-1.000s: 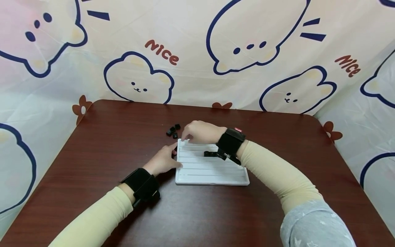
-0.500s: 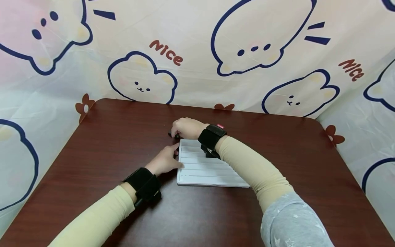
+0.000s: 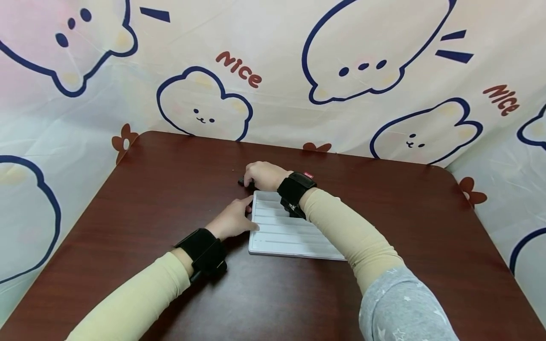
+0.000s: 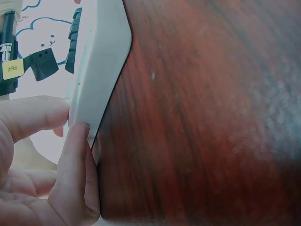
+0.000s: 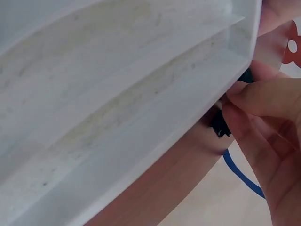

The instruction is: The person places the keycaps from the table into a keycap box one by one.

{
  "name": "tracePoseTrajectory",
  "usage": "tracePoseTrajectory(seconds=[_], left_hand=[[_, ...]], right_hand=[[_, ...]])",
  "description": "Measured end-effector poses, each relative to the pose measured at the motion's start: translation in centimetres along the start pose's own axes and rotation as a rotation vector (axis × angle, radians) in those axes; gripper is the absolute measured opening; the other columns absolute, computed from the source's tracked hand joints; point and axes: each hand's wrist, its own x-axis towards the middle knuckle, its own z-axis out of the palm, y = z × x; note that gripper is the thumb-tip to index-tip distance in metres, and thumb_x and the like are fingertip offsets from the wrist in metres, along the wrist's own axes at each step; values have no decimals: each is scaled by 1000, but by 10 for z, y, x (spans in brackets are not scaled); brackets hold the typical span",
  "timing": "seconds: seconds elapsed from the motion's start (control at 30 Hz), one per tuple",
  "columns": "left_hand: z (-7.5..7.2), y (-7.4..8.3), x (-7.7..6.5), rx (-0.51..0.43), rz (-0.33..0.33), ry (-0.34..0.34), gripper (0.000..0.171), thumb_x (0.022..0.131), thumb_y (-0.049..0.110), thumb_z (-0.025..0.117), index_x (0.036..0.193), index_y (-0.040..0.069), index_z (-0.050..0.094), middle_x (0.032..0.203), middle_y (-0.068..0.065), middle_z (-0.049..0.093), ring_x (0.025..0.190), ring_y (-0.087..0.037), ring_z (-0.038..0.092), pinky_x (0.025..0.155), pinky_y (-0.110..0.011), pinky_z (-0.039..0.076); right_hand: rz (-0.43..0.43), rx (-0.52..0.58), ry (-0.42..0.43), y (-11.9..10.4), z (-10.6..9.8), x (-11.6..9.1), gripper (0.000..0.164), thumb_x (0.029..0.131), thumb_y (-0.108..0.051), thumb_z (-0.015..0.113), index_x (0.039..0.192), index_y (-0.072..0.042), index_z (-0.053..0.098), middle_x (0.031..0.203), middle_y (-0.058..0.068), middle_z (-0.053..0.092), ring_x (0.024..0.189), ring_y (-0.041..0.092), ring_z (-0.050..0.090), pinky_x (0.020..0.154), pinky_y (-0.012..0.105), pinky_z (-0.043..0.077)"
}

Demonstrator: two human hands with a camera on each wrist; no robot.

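Note:
A white tray (image 3: 281, 237) with long parallel ridges lies on the table. My left hand (image 3: 232, 220) holds its left edge; in the left wrist view the fingers (image 4: 75, 155) are at the edge's side and top. My right hand (image 3: 264, 176) reaches past the tray's far left corner, fingers bent down among small black keycaps (image 3: 241, 182). In the right wrist view thumb and forefinger come together on a small dark keycap, mostly hidden by them, with another black keycap (image 5: 220, 124) beside the fingertips. A row of black keycaps (image 4: 71, 44) stands on the tray.
The dark brown table (image 3: 170, 166) extends around the tray. A printed cloth (image 3: 281, 57) hangs behind and at both sides. The right wrist's black strap (image 3: 296, 188) and camera overlap the tray's upper part and hide some of it.
My right hand has moved left from over the tray's far left corner to the loose keycaps, covering most of them. The left hand keeps its place on the tray. The head view has shifted slightly.

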Motion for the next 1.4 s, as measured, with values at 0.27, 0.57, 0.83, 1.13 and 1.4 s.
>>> tracePoseTrajectory(seconds=[0.27,0.57,0.83,1.13,1.4], left_hand=[[0,0,1,37,1,22,92,85,4,80,161,4,30,116,-14,54,100,-25,50,85,-35,41],[1,1,1,30,-6,16,92,85,4,81,161,3,29,116,-13,53,98,-25,48,86,-36,40],[3,0,1,17,-26,9,92,86,4,81,161,3,27,116,-12,52,93,-23,48,83,-34,39],[2,1,0,18,-33,7,91,87,5,81,161,4,28,115,-11,52,88,-22,48,81,-34,40],[1,1,0,18,-30,11,92,86,5,81,161,4,29,116,-12,53,87,-22,49,80,-34,41]], right_hand=[[58,17,-21,4,-5,-2,22,92,7,69,110,-3,78,106,11,69,96,22,61,88,32,50],[190,-22,15,7,-3,-6,4,94,-6,73,97,-4,75,88,3,62,77,16,54,73,28,44],[233,-28,22,7,-3,-11,9,92,2,70,97,-4,74,89,6,66,79,19,57,73,30,46],[199,18,24,10,-1,-12,14,91,-2,76,105,-4,76,94,7,69,88,21,63,82,33,52],[168,13,6,12,-2,-13,23,90,7,71,109,-5,78,102,9,71,93,21,62,85,34,51]])
